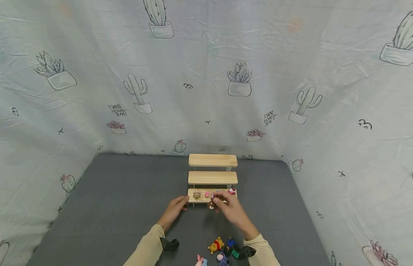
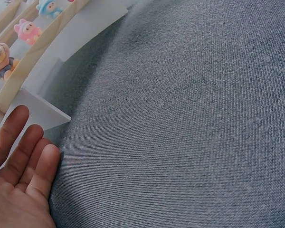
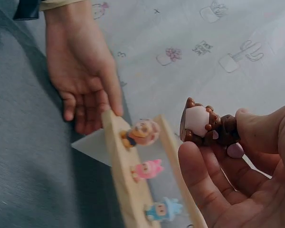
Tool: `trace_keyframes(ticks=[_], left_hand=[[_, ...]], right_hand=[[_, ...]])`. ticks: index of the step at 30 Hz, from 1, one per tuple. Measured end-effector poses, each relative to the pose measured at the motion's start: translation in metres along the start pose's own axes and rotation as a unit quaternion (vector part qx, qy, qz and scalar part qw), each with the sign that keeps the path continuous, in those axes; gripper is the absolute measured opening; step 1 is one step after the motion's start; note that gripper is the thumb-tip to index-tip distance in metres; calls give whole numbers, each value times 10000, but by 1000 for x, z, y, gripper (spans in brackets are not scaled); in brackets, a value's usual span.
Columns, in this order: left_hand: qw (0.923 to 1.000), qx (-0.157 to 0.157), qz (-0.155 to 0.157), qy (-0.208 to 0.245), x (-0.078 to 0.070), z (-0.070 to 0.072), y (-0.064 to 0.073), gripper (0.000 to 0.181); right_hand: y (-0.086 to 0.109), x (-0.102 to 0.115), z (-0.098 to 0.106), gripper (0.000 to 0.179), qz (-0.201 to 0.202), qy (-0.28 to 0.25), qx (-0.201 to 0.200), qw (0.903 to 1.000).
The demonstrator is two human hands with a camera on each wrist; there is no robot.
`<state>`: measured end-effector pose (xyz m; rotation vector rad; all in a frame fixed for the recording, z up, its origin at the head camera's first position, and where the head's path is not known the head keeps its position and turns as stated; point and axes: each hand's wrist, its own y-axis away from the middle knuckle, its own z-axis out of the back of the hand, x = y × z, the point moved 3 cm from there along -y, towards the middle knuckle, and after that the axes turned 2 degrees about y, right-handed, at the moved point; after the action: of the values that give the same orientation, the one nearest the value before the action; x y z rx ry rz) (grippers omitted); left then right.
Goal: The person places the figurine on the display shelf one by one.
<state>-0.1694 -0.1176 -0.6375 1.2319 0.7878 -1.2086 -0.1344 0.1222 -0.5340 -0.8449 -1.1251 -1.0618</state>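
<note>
My right hand (image 1: 232, 211) pinches a small brown animal figurine (image 3: 198, 121) with a pale belly, just in front of the lowest step of a wooden tiered stand (image 1: 212, 178). In the right wrist view the figurine is tipped sideways between thumb and fingers. At the stand's left end, my left hand (image 1: 174, 210) touches the edge of the lowest step, fingers mostly straight. That step carries a tan figurine (image 3: 145, 132), a pink figurine (image 3: 148, 169) and a light blue figurine (image 3: 165, 209). A red and white figurine (image 1: 232, 191) stands at its right end, partly covered by my right hand.
Near me on the grey cloth (image 1: 133, 199) lie a yellow bear figurine (image 1: 216, 245) in red, a blue-purple figurine (image 1: 222, 258), a pink and blue figurine (image 1: 201, 261) and a dark blue one (image 1: 231, 242). A patterned curtain (image 1: 206, 92) hangs behind the stand.
</note>
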Motion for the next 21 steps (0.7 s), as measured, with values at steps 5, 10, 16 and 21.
trace_keyframes(ticks=[5,10,16,21], left_hand=[[10000,-24,-78,11,0,-4,-10,51],[10000,4,-63,43,2,-4,-17,52],[9999,-19,-140,25,1,-5,-22,52],[9998,-51,-171,50,3,-6,-27,50]], right_hand=[[-11,3,13,30,221,63,-101,9997],[-19,7,21,29,396,206,-212,9988],[-26,15,33,27,618,444,-287,9967],[-33,21,42,28,689,578,-243,9957]])
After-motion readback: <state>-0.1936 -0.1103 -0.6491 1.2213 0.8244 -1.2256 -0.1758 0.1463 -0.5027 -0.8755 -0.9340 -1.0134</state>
